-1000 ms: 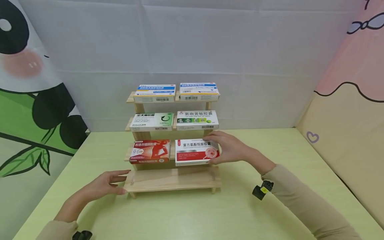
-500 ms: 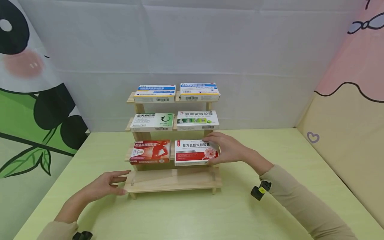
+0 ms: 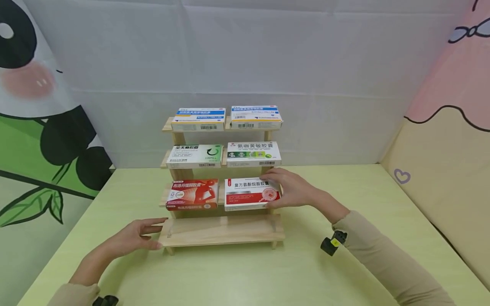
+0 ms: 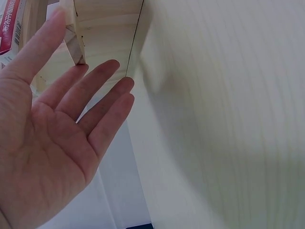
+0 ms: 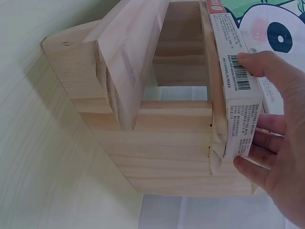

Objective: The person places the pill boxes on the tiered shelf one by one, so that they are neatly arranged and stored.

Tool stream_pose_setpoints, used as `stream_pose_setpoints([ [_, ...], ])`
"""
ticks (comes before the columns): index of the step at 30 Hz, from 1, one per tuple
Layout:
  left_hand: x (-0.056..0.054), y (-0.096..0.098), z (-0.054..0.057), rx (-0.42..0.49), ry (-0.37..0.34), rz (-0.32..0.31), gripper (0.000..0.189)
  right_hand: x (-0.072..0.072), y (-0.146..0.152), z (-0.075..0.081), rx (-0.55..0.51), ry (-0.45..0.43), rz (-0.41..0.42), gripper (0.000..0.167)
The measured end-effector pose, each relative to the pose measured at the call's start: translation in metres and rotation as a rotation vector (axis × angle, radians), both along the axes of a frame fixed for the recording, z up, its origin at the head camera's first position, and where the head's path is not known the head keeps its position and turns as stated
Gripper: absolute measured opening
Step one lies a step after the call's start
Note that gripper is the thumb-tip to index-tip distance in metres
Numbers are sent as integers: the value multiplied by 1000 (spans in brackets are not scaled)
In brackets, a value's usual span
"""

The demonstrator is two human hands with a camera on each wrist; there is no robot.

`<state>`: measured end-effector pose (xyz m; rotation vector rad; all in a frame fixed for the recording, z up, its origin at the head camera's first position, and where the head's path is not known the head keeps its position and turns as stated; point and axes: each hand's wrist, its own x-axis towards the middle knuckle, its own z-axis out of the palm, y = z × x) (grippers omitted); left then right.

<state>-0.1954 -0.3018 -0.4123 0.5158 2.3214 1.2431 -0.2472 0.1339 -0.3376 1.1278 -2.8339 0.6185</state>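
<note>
My right hand (image 3: 292,188) grips the right end of a white and red medicine box (image 3: 245,195) on the third tier of a wooden stepped rack (image 3: 222,231). In the right wrist view, the thumb (image 5: 269,64) presses by the barcode on the box's long side, and the other fingers are at its end and far side. At the rack's lowest tier, my left hand (image 3: 132,238) touches the left end with thumb and fingertips. Its fingers (image 4: 90,95) are spread and nearly straight in the left wrist view. A red medicine box (image 3: 192,194) lies left of the white and red one.
Two blue and white boxes (image 3: 199,119) lie on the top tier. On the tier below are a green and white box (image 3: 195,156) and a white box with a green band (image 3: 253,154). A pale wall (image 3: 245,55) stands behind the light wooden table (image 3: 229,276).
</note>
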Motion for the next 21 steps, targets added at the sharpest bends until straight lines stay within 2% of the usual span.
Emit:
stream_pose_setpoints([
  [6,-3,0,-1,-3,8,-13,72,-1,2,-1,4,-1,-3,67],
  [21,-3,-1,-3,6,22,-20,72,-4,2,-1,-1,-3,10,65],
])
